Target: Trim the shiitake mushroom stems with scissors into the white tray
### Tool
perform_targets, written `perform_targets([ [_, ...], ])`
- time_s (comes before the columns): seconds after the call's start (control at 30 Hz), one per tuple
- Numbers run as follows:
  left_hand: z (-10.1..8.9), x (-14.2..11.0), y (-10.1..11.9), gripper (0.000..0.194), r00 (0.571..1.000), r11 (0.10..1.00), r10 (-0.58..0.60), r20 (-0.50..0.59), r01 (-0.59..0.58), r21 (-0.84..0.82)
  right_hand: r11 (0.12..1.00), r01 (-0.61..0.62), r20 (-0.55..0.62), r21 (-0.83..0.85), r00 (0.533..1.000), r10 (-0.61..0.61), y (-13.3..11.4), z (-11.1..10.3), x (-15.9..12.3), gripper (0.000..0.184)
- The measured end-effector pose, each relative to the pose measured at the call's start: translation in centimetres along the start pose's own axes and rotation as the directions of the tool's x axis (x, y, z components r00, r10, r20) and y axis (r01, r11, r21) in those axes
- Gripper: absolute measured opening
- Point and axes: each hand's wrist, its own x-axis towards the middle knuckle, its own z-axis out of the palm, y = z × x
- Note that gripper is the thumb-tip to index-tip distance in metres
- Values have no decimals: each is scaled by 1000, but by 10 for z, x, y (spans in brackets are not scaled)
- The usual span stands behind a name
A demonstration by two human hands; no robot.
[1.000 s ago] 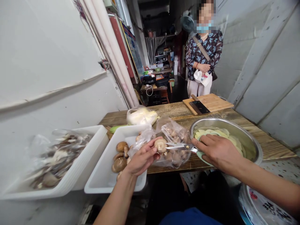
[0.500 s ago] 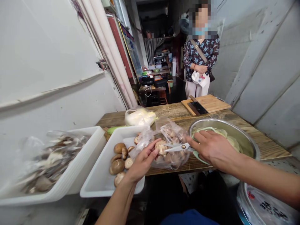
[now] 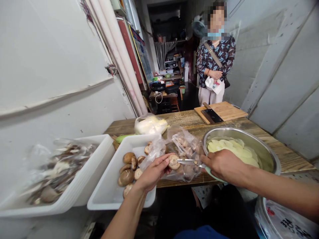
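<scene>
Pinched in the fingers of my left hand (image 3: pixel 156 170) is a mushroom (image 3: pixel 173 162), its pale underside turned up. My right hand (image 3: pixel 222 164) grips scissors (image 3: pixel 190 162) with pale green handles, and the blades touch the mushroom around the middle of its underside. Behind and below both hands lies a clear plastic bag (image 3: pixel 184 139) with more mushrooms inside. To the left, a white tray (image 3: pixel 99 196) holds several brown-capped mushrooms (image 3: pixel 126 177), and part of the plastic bag hangs over its right side.
A steel bowl (image 3: pixel 275 157) of pale slices stands at right. Farther back lie a cutting board (image 3: pixel 231 111) with a cleaver (image 3: pixel 211 116) and a white bag (image 3: pixel 151 124). Another tray (image 3: pixel 102 149) with bagged mushrooms is at left. A person (image 3: pixel 215 63) stands beyond the table (image 3: pixel 286 156).
The scissor blades have closed together at the mushroom, and its stem no longer stands out. My right hand has lowered slightly. The view has shifted a little.
</scene>
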Motion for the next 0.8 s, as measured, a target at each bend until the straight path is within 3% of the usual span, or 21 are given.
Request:
perform_targets([
  [0.07,2,4,-1,52,998,999,-31,-50,30,-22,995,-67,31,74,997,65,-2,-1,1,11],
  [0.17,4,10,-4,51,991,1000,-17,-134,19,7,987,-144,31,75,989,142,-6,-2,3,19],
  [0.33,5,14,-6,54,985,998,-45,-164,50,25,990,-134,-72,38,988,136,-11,6,6,29],
  [0.47,5,13,-5,52,984,992,-16,-177,37,118,988,-141,-46,67,988,144,-11,9,7,29],
  [0.67,8,11,1,48,997,997,-29,-78,35,70,893,-182,122,411,982,144,-7,4,6,28],
  [0.8,6,13,0,48,992,998,-58,-113,62,33,777,-231,180,586,972,153,-3,0,4,30],
])
